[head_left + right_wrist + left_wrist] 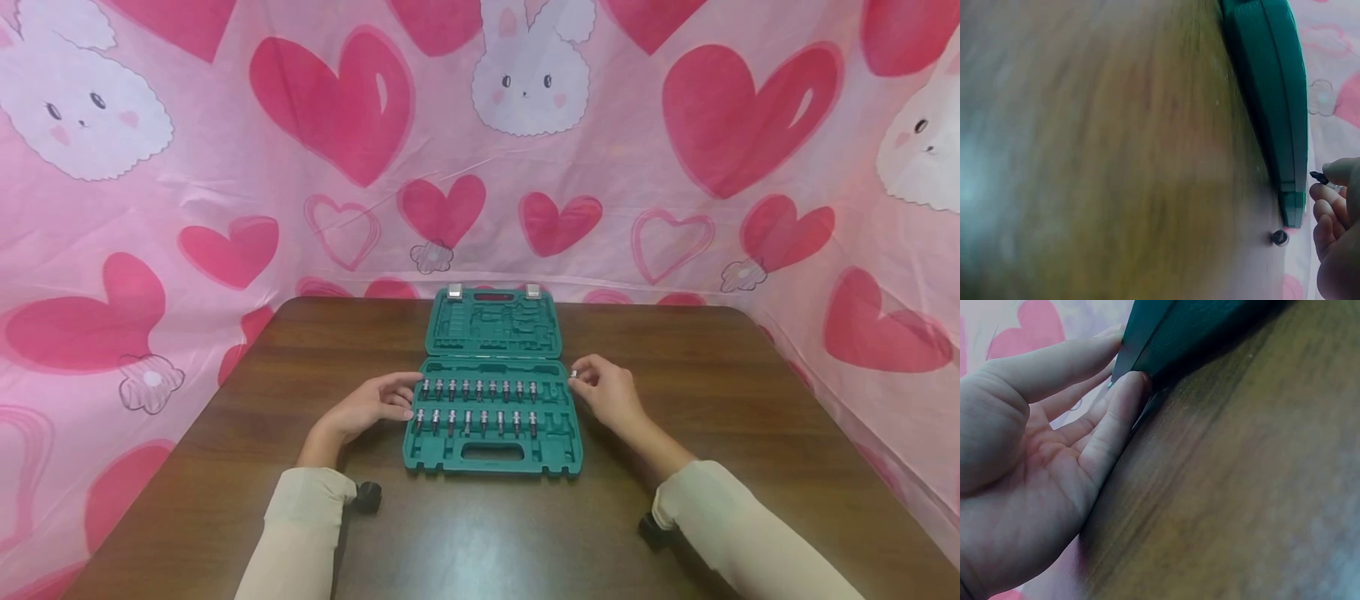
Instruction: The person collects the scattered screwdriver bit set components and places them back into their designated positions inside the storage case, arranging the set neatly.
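A green plastic tool case [536, 463] lies open on the table, its lid [480, 312] folded back. Two rows of bit sockets, a back row [479, 389] and a front row [483, 422], stand in its tray; bare slots show at the right end of both. My right hand [611, 393] is just beside the case's right edge. Its thumb and fingers pinch one bit socket [1319, 177], dark tip showing in the right wrist view. My left hand [367, 408] rests its fairly straight fingers against the case's left side [1147, 350].
Another small socket [1280, 237] lies on the wooden table [345, 533] near the case's corner in the right wrist view. Pink cloth with hearts and rabbits [525, 150] hangs round the back and sides. Two silver latches, one a left latch [454, 291], sit on the lid.
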A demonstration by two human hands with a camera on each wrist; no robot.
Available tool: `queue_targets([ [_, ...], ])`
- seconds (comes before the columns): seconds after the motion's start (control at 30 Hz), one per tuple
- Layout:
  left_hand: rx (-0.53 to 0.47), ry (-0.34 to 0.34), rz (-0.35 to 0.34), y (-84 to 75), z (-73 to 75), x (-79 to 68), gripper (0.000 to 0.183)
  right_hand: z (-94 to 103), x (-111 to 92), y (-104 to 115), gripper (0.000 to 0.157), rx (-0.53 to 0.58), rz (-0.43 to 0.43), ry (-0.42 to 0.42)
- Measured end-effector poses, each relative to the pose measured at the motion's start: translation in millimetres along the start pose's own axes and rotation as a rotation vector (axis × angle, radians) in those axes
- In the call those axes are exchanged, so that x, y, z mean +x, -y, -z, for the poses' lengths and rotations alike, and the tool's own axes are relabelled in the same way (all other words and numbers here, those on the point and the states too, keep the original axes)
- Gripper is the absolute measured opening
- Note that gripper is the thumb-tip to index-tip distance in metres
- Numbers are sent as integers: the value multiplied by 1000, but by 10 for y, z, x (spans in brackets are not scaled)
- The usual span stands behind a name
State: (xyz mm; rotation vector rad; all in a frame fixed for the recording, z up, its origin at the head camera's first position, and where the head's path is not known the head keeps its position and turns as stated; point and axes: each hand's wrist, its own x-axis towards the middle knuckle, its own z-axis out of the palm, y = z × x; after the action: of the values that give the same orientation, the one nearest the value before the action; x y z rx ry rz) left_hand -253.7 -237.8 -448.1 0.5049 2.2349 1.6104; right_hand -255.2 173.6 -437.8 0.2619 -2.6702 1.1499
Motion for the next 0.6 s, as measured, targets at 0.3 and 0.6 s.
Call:
queue_targets([
  [0.3,-1,2,1,15,6,10,65,-87,5,77,20,26,-13,27],
  [0.6,-8,4,5,7,6,10,65,-134,12,137,19,12,-6,54],
])
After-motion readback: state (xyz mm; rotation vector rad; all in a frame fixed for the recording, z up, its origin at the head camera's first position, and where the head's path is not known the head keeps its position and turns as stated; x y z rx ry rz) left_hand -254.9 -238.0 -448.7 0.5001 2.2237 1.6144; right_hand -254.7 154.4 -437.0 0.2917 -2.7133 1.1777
